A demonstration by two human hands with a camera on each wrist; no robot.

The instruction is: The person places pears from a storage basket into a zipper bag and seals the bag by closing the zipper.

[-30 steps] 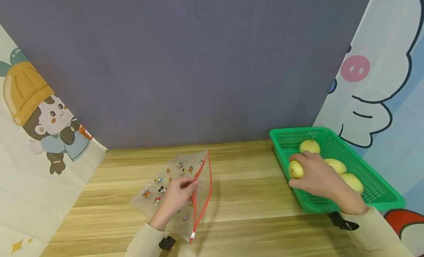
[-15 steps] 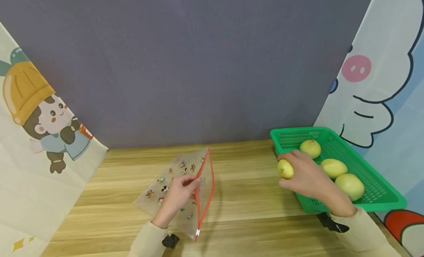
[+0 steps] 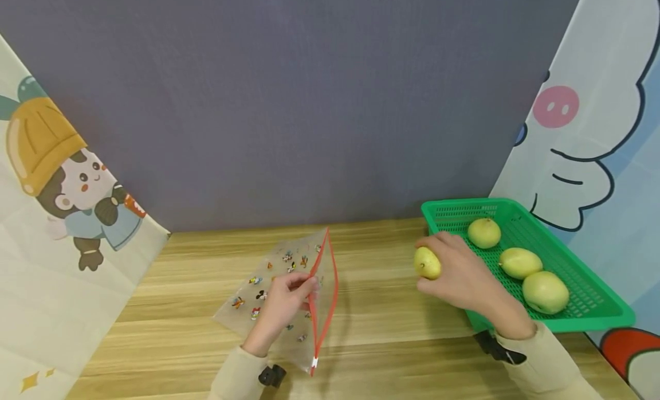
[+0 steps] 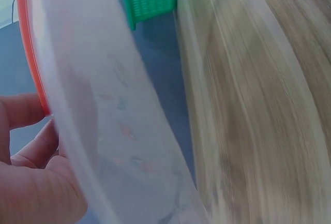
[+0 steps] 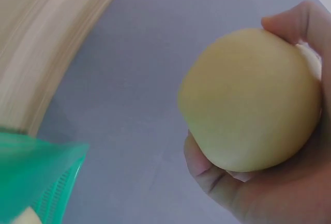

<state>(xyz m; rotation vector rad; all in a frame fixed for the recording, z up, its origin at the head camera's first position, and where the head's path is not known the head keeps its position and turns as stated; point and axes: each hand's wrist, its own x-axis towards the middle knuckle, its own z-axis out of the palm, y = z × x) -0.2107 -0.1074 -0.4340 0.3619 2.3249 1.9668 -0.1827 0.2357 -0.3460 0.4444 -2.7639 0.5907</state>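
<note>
1 fruit [image 3: 427,263] I see, gripped in the right hand [image 3: 460,272]; the left hand [image 3: 282,301] pinches the bag [image 3: 323,300]: hold it wide.

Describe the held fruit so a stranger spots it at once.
Find the green basket on the wooden table. At its left side in the head view, the right hand grips a yellow fruit. It alone is outside; three other fruits lie inside.

The bare left hand [image 3: 280,308] had a creased cream left sleeve [image 3: 237,374] at seven o'clock, a blocky black wrist device [image 3: 272,375] on its three-o'clock side; the bare right hand [image 3: 459,274], a matching right sleeve [image 3: 546,363] at four, a longer black band [image 3: 499,349] toward nine.
</note>
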